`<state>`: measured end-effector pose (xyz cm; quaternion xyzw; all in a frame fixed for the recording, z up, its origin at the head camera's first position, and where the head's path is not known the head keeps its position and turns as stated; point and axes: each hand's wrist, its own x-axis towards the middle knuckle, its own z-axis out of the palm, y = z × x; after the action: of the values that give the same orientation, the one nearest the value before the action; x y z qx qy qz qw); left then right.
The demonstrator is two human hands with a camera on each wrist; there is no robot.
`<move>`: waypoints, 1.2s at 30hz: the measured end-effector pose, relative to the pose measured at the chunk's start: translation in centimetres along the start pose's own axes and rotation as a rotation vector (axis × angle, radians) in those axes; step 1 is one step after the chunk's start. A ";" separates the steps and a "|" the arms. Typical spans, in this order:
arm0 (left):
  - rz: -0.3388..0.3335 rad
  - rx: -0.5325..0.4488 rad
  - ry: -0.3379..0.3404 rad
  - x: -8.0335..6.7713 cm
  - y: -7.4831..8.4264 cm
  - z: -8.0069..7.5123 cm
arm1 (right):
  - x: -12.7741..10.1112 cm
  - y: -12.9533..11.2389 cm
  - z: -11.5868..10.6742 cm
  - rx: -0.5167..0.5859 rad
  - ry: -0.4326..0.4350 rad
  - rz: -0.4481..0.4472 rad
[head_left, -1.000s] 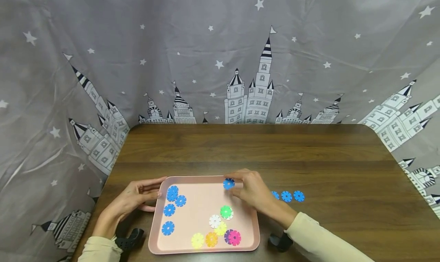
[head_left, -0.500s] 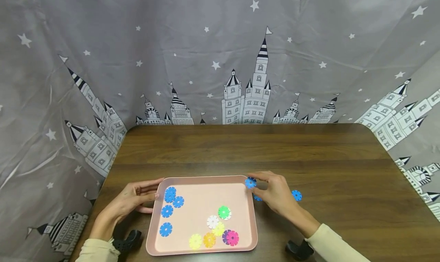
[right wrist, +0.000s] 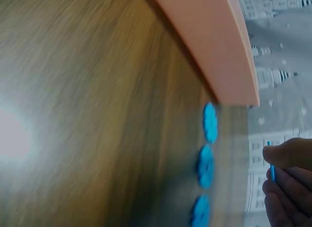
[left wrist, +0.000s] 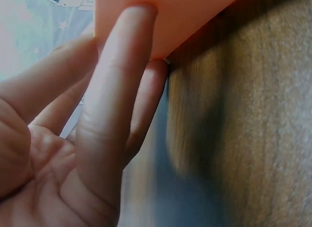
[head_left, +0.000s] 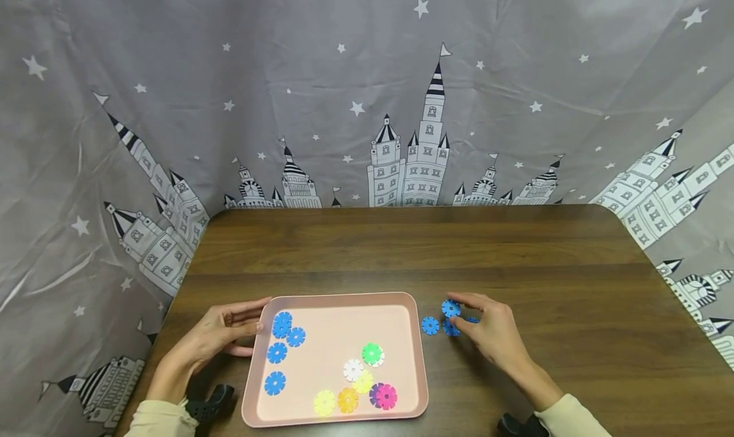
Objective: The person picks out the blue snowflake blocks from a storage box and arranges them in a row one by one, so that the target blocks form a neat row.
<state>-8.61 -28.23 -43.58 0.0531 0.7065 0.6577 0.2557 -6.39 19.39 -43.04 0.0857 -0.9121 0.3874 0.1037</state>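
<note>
A pink tray [head_left: 338, 300] lies on the near part of the wooden table [head_left: 424, 246]. In it are several blue discs [head_left: 281, 325] on the left and a mixed-colour cluster [head_left: 364, 376] near the front. My left hand [head_left: 255, 316] rests with straight fingers [left wrist: 117, 114] against the tray's left rim [left wrist: 185, 12]. My right hand [head_left: 461, 311] is just right of the tray and pinches a blue disc [head_left: 450, 308], seen edge-on as the disc [right wrist: 271, 173] in the right wrist view. Under it, three blue discs [right wrist: 205, 166] lie in a row on the table [head_left: 430, 325].
A grey curtain [head_left: 367, 93] printed with castles and stars hangs behind and around the table. Black wrist mounts [head_left: 209, 402] show at the bottom edge by both sleeves. The far half of the table is bare wood; its right corner [head_left: 625, 214] is rounded.
My right hand has carried the blue disc from the tray's far right corner out over the rim to above the discs on the table. The left hand has stayed put.
</note>
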 end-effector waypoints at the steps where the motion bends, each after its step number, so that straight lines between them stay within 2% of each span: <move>1: 0.000 -0.002 -0.005 0.0 0.0 0.0 | -0.2 0.3 -0.2 -0.006 0.006 0.010; 14: -0.004 -0.007 -0.021 0.0 -0.1 -0.2 | -2.0 3.9 -2.8 -0.082 0.096 0.125; 22: -0.009 -0.003 -0.014 0.1 0.1 -0.1 | -3.3 5.8 -4.5 -0.117 0.142 0.245; 36: 0.008 -0.032 -0.053 0.1 -0.3 -0.2 | -4.5 7.5 -5.5 -0.173 0.161 0.285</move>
<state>-8.76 -28.43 -43.91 0.0692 0.6889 0.6682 0.2723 -3.15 28.87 -45.65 -0.0848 -0.9337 0.3238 0.1274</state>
